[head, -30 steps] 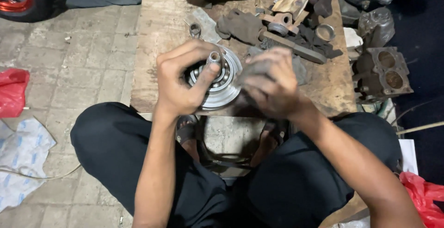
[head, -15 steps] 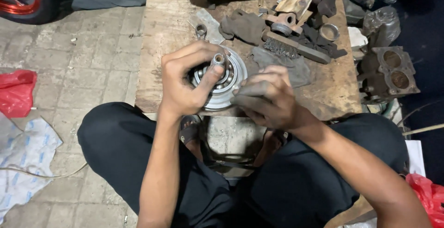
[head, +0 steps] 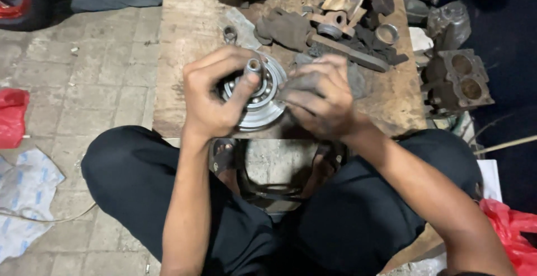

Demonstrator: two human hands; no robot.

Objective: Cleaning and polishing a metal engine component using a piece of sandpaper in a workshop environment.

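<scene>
The left hand [head: 210, 99] grips a round metal part [head: 258, 94] by its middle shaft, fingers wrapped over it. The right hand [head: 319, 97] presses a dark rag [head: 352, 80] against its side (grimy), at the wooden board's [head: 184, 35] near edge.

We see open room on the left strip of the wooden board [head: 184, 41] and on the paved floor [head: 95, 57] in the upper left of the frame. The upper centre and right are blocked by a heap of metal parts [head: 341, 24], a dark rag [head: 282, 27] and a two-bore engine block [head: 461, 83].
</scene>
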